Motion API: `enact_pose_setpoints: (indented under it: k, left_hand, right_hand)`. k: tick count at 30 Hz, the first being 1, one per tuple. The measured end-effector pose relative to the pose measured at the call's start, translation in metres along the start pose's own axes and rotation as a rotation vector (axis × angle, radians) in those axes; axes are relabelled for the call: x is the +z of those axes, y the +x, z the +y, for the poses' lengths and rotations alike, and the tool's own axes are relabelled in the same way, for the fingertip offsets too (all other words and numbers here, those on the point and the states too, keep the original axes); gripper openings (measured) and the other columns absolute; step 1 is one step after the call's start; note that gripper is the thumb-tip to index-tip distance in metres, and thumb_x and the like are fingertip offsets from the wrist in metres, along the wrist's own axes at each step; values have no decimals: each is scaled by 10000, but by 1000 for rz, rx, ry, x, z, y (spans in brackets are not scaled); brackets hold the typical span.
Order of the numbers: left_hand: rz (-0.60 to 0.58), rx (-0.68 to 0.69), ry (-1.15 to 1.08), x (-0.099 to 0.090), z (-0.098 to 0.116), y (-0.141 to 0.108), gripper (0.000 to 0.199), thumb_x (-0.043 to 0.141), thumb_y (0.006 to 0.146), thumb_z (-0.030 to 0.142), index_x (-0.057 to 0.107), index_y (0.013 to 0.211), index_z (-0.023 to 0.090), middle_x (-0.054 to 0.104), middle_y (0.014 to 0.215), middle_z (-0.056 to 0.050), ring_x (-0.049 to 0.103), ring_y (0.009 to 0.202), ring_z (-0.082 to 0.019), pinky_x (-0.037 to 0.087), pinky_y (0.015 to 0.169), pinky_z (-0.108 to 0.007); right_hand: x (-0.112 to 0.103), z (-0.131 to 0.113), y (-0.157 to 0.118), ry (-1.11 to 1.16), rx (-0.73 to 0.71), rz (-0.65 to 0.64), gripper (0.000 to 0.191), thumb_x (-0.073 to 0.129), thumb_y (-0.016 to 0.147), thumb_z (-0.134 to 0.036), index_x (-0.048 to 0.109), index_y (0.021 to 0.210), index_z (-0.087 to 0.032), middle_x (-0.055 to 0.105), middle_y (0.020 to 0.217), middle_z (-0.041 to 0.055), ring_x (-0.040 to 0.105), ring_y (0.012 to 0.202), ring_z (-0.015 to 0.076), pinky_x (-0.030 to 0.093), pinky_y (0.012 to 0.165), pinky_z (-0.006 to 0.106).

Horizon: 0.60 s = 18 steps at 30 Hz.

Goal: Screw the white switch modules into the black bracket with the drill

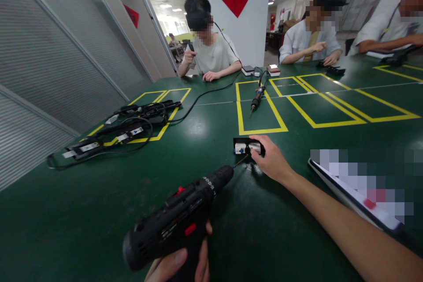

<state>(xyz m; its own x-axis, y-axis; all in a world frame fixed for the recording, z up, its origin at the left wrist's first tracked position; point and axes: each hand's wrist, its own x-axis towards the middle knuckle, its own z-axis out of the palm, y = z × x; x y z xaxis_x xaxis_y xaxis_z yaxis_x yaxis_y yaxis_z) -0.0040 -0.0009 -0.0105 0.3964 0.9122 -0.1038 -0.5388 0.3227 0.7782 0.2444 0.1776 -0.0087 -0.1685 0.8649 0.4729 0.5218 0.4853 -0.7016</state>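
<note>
The drill (175, 216) is gripped in the left hand (168, 265), its bit (240, 161) aimed forward-right at the small black box (241, 146), held crosswise by the right hand (271, 158); whether contact is made cannot be told.

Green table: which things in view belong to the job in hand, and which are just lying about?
Apparently in use:
black drill, in the left hand
small black part with white labels, in the right hand

Apparently just lying about:
black cable bundle, at left
slim corded tool, farther back
flat pale object, at right, partly obscured
</note>
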Motion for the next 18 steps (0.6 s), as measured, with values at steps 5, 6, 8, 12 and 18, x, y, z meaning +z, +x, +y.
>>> enact_pose_setpoints:
  k: [5, 6, 8, 12, 18]
  left_hand:
    - [-5, 0, -23, 4, 2, 0, 344, 439, 836, 339, 452, 1120, 144, 590, 632, -68, 572, 500, -190, 433, 478, -314]
    - [-5, 3, -19, 4, 2, 0, 346, 435, 838, 338, 451, 1121, 139, 589, 631, -68, 574, 500, -191, 436, 479, -317]
    - [-4, 0, -6, 4, 2, 1, 351, 429, 840, 338, 454, 1121, 130, 588, 627, -70, 579, 501, -197, 443, 486, -327]
    - [-4, -27, -7, 1, 1, 1, 361, 452, 826, 363, 465, 1103, 131, 587, 619, -68, 586, 503, -206, 449, 488, -336]
    - [-8, -25, -1, -1, 0, 1, 361, 450, 826, 361, 473, 1092, 119, 578, 618, -65, 578, 495, -194, 433, 490, -317]
  right_hand:
    - [-1, 0, -1, 4, 5, -5, 381, 495, 799, -171, 515, 1178, -207, 552, 1145, 86, 530, 1060, 210, 418, 940, 393]
    - [-1, 0, -1, 5, 7, -8, 379, 493, 803, -174, 515, 1180, -206, 551, 1148, 86, 531, 1060, 208, 420, 938, 390]
    - [-1, 0, -1, 7, 7, -7, 373, 492, 805, -174, 518, 1176, -205, 552, 1144, 86, 532, 1059, 205, 419, 940, 386]
    - [0, 1, 0, 2, -3, 4, 372, 499, 798, -165, 520, 1168, -202, 556, 1132, 85, 532, 1050, 205, 417, 942, 386]
    - [-1, 0, 0, 0, -5, -1, 370, 501, 796, -166, 519, 1164, -198, 559, 1119, 86, 534, 1045, 206, 421, 941, 389]
